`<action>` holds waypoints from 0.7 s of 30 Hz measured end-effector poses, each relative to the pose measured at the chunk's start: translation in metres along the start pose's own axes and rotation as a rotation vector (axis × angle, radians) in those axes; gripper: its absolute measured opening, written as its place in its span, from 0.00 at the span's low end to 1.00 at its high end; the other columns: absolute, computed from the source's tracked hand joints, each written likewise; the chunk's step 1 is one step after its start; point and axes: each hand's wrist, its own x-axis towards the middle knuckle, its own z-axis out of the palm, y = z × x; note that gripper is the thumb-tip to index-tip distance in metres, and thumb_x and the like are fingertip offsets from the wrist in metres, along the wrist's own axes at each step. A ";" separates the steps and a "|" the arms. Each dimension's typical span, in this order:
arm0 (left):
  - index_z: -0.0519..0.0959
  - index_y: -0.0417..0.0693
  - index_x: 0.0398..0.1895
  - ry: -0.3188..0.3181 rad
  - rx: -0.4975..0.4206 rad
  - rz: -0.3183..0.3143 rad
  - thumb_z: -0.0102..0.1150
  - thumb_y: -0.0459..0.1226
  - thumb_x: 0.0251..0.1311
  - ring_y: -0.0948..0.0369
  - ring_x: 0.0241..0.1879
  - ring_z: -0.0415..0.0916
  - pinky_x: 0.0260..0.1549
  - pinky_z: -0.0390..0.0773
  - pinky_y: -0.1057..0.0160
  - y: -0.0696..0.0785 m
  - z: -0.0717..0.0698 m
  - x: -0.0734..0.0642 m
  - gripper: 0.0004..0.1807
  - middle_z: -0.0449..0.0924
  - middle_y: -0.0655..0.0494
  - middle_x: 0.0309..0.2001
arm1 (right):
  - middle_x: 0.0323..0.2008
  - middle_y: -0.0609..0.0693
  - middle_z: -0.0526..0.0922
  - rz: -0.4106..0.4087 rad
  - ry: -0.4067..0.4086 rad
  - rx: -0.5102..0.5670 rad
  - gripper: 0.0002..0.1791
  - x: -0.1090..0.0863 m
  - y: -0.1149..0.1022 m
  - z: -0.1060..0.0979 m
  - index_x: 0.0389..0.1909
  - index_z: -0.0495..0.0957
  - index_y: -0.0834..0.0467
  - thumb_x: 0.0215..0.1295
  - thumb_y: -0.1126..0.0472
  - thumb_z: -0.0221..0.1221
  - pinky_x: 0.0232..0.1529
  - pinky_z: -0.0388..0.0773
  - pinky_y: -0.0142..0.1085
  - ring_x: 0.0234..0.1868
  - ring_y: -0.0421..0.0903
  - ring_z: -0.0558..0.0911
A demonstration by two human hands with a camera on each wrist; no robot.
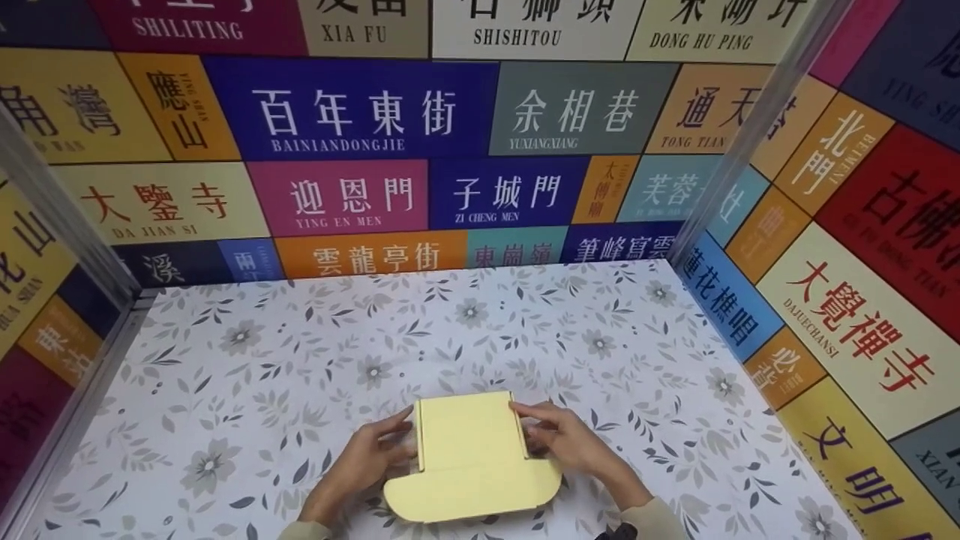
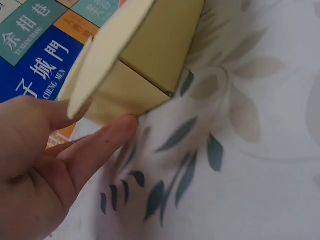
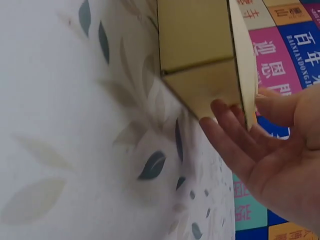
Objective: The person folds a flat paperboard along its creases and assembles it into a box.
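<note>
A pale yellow cardboard box (image 1: 471,431) rests on the floral tabletop, its lid face up. The lid's wide, rounded flap (image 1: 474,491) sticks out toward me past the front wall. At the box's left side is my left hand (image 1: 373,455); in the left wrist view its thumb lies at the lid's edge and a finger touches the side wall (image 2: 120,95). My right hand (image 1: 574,439) holds the opposite side, thumb at the lid's edge and bent fingers (image 3: 232,135) against the side wall. The box's inside is hidden.
A white cloth with grey flowers and leaves (image 1: 240,337) covers the table. Panels with coloured blocks of Chinese lettering (image 1: 345,112) stand behind it and along both sides. Metal posts (image 1: 750,142) stand at the panel corners.
</note>
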 end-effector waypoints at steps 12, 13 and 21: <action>0.48 0.44 0.79 -0.198 -0.018 0.180 0.69 0.33 0.57 0.50 0.51 0.81 0.47 0.82 0.69 -0.021 -0.005 -0.004 0.52 0.57 0.30 0.74 | 0.62 0.64 0.73 -0.118 -0.057 -0.005 0.37 -0.001 0.018 -0.002 0.73 0.66 0.56 0.62 0.70 0.63 0.61 0.80 0.47 0.62 0.63 0.78; 0.48 0.45 0.80 -0.203 -0.031 0.174 0.69 0.34 0.57 0.51 0.50 0.81 0.46 0.82 0.69 -0.022 -0.005 -0.005 0.51 0.56 0.31 0.75 | 0.62 0.64 0.73 -0.132 -0.064 -0.002 0.37 -0.001 0.019 -0.002 0.73 0.65 0.57 0.63 0.69 0.63 0.59 0.81 0.44 0.61 0.62 0.79; 0.49 0.43 0.79 -0.192 -0.101 0.145 0.65 0.39 0.63 0.61 0.47 0.82 0.44 0.83 0.67 -0.024 -0.003 -0.008 0.47 0.61 0.28 0.71 | 0.61 0.66 0.75 -0.207 -0.057 0.055 0.37 -0.001 0.027 -0.005 0.74 0.62 0.60 0.65 0.62 0.63 0.55 0.82 0.32 0.55 0.45 0.83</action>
